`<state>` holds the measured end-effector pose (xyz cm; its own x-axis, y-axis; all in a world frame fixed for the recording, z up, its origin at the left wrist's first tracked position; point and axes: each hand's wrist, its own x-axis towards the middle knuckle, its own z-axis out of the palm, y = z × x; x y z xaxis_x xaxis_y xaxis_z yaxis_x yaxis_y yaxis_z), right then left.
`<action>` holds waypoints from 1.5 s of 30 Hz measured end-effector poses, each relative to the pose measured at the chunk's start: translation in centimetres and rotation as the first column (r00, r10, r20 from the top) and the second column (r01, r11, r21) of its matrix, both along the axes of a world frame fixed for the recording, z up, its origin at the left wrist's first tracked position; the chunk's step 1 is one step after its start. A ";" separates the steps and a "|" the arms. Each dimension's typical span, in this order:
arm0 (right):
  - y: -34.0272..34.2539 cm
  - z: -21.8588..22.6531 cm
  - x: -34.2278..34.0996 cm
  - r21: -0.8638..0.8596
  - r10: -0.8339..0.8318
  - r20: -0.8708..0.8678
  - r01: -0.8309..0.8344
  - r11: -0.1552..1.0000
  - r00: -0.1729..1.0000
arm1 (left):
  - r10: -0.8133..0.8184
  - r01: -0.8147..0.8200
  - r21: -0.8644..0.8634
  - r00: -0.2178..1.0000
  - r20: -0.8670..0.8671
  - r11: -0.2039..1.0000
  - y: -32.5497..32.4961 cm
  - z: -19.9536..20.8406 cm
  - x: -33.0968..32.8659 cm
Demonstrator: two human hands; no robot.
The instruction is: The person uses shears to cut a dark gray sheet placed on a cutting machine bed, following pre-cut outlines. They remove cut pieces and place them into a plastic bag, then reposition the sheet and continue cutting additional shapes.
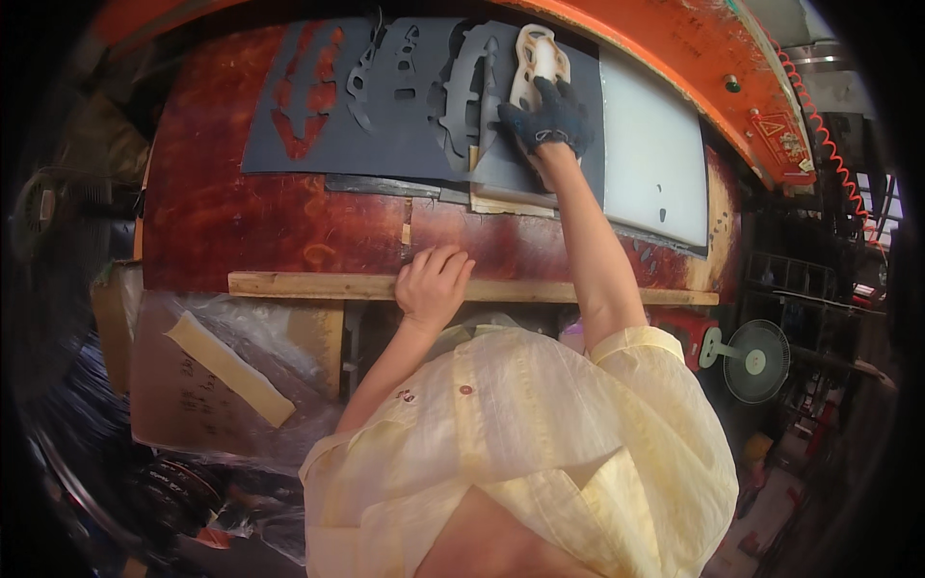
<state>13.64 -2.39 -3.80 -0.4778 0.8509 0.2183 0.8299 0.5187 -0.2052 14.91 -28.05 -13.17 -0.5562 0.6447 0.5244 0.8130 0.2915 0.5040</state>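
Note:
My right hand (549,118), in a black glove, reaches out to the far part of the table. It grips the near part of a pale, elongated cutting die (536,60) with an open framework, thumb at its left side and fingers over its top. Under the die lies a dark grey sheet (385,154), with several shaped openings cut through it to the left of the die. My bare left hand (436,282) rests with loosely bent fingers on the table's near edge, by a wooden strip (328,285); it holds nothing that I can see.
Right of the grey sheet, a white board (655,164) lies on the reddish-brown table (212,193). An orange machine beam (665,48) spans the far side. Cardboard under plastic (202,385) sits below left; a fan (756,361) stands at right.

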 end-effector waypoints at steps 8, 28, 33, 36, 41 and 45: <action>1.6 -0.5 -3.0 0.009 -0.027 -0.025 0.028 1.000 0.999 | -0.015 0.016 -0.016 1.000 0.005 1.000 2.2 0.2 -1.6; 16.3 -1.7 13.9 -0.651 -0.486 -0.492 0.066 0.756 0.723 | -0.333 0.359 -0.173 0.929 0.163 0.917 14.6 0.6 -11.3; 16.5 -1.1 8.3 -0.468 0.025 -0.163 -0.099 0.878 0.986 | -0.246 0.290 -0.198 0.944 0.221 0.936 17.3 0.0 -12.5; 15.5 -1.7 3.5 -0.232 0.168 -0.014 -0.166 0.958 0.986 | -0.212 0.257 -0.179 0.949 0.234 0.950 17.9 -0.1 -12.6; 15.4 -3.8 1.0 -0.089 0.299 0.259 -0.286 0.954 0.918 | -0.217 0.255 -0.148 0.948 0.232 0.956 17.7 -0.1 -13.0; 15.4 -5.2 3.4 0.016 0.395 0.238 -0.411 0.912 0.887 | -0.216 0.257 -0.141 0.943 0.254 0.956 17.1 0.3 -12.5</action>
